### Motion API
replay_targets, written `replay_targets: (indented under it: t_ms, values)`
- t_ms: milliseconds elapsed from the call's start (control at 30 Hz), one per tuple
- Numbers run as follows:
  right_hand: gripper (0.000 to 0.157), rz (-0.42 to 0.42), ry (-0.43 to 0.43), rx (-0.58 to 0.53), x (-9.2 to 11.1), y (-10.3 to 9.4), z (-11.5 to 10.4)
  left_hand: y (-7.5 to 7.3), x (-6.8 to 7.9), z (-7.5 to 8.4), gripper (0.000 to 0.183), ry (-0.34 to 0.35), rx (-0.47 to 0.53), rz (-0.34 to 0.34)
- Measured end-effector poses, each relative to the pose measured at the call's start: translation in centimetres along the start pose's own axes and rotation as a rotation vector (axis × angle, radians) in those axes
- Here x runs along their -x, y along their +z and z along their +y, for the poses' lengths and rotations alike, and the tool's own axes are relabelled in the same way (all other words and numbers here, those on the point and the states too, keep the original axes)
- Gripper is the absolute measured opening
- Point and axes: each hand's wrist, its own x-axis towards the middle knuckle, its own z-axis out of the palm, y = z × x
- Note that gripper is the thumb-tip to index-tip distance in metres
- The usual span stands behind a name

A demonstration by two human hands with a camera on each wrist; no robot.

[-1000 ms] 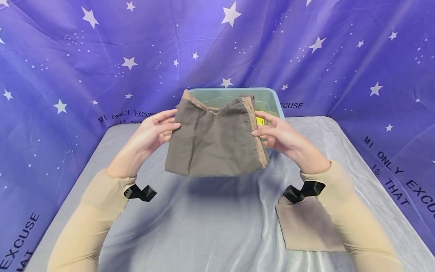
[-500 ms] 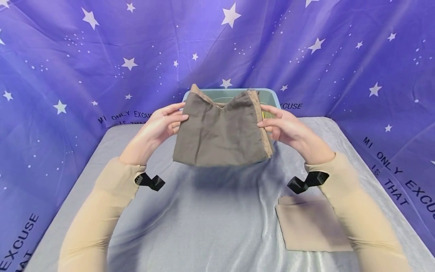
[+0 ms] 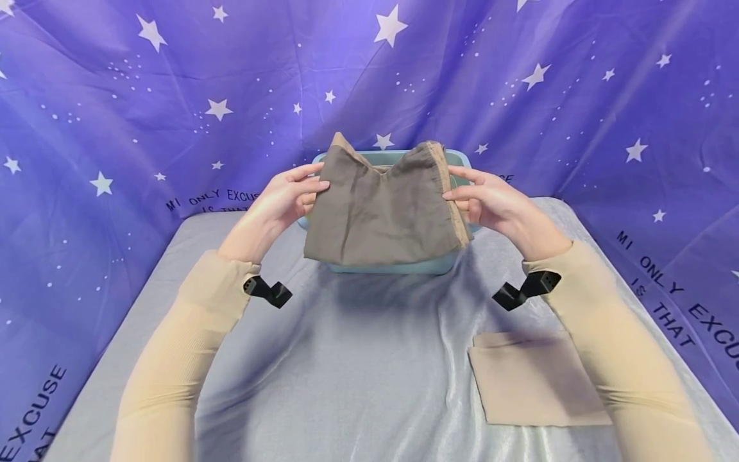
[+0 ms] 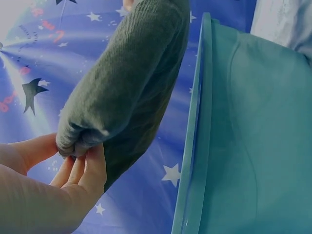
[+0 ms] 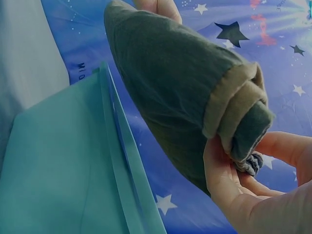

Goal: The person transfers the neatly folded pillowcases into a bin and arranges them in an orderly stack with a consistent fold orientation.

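Note:
A folded grey-brown garment (image 3: 387, 218) with a tan inner edge hangs in the air, its top dipping in a V. My left hand (image 3: 277, 208) pinches its left side, thumb in front and fingers behind. At the other end my right hand (image 3: 493, 202) pinches the layered tan edge. Behind and below the garment stands a teal plastic bin (image 3: 398, 266), mostly covered by it in the head view. Both wrist views show the garment above the bin's rim; in the right wrist view its rolled layers (image 5: 239, 107) sit between thumb and fingers.
A folded beige cloth (image 3: 537, 385) lies on the table at the front right, partly under my right forearm. A grey-blue cloth (image 3: 358, 359) covers the table. A purple star-printed curtain (image 3: 231, 58) hangs behind the bin and along both sides.
Both hands have carried the garment forward, up and slightly right, over the bin. The bin's lower front now shows beneath it. The beige cloth has stayed put.

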Motion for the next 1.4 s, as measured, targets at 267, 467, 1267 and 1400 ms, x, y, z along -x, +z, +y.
replay_targets:
  t_ms: [267, 467, 1267, 1400]
  values:
    - [0.072, -0.010, 0.003, -0.015, -0.7, -0.9, -1.1, 0.6, -1.7, 0.7, 0.050, -0.051, -0.012, 0.029]
    - [0.072, 0.009, 0.016, 0.000, -1.5, -1.2, -1.8, 0.8, -3.1, 1.1, 0.050, -0.085, -0.015, 0.037]
    - [0.077, 0.087, 0.114, 0.027, -4.2, -2.2, -4.1, 1.2, -7.2, 1.2, 0.050, -0.143, -0.015, 0.078]
    - [0.077, 0.090, 0.131, 0.026, -4.7, -2.5, -4.3, 1.3, -7.7, 1.1, 0.050, -0.147, -0.023, 0.102]
